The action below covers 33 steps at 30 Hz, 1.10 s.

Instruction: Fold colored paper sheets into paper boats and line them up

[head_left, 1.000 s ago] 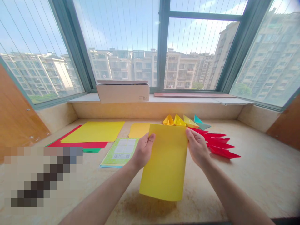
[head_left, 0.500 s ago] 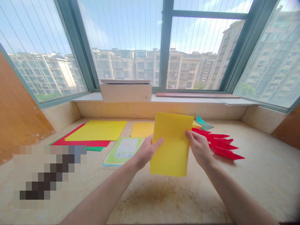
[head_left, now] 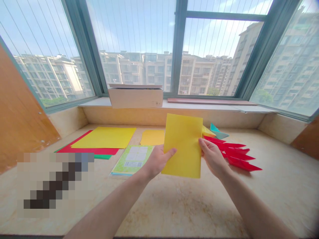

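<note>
Yellow sheet (head_left: 183, 146) pinched between left hand (head_left: 157, 161) and right hand (head_left: 212, 155), long axis near upright

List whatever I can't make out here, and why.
- Left fingers: head view, behind the yellow sheet that the left hand grips.
- Folded yellow paper: head view, partly behind that sheet.
- Dark shape: head view, blurred into blocks.
- Print on the green packet: head view, too small.
- Inside of the white box: head view, behind its front.
</note>
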Tool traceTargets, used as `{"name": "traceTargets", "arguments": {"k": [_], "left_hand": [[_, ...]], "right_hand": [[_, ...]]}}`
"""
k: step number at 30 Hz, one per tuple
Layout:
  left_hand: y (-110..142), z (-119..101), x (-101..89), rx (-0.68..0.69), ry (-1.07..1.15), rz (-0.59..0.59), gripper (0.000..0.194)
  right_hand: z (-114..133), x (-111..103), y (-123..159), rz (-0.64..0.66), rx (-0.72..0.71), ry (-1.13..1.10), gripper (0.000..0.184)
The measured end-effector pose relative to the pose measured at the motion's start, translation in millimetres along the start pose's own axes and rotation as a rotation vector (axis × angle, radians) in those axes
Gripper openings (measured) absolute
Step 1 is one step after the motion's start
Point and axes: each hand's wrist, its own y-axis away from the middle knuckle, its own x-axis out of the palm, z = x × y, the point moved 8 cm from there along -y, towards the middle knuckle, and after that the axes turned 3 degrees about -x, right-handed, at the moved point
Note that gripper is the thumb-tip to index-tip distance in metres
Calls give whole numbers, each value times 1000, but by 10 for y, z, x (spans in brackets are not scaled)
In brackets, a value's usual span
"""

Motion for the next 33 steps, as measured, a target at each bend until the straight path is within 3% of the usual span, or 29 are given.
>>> {"name": "traceTargets", "arguments": {"k": [6,10,16,22,28,33], "left_hand": [[18,8,36,-15,22,4,46],[25,-20,24,1,2,-29,46],[14,-84,-46,58,-37,-77,44],[21,-111,15,99,-61,-42,48],[-22,-137,-136,113,-40,-133,50],[-32,-118,-131,124,11,-122,52]], "right_hand": [[44,-19,9,-38,-74,-25,32],[12,-24,13,-67,-65,-9,37],[-10,55,39,28,-2,37,42],[53,1,42,-45,-64,92,39],[5,224,74,140,13,125,50],[-20,224,76,112,32,57,53]]}}
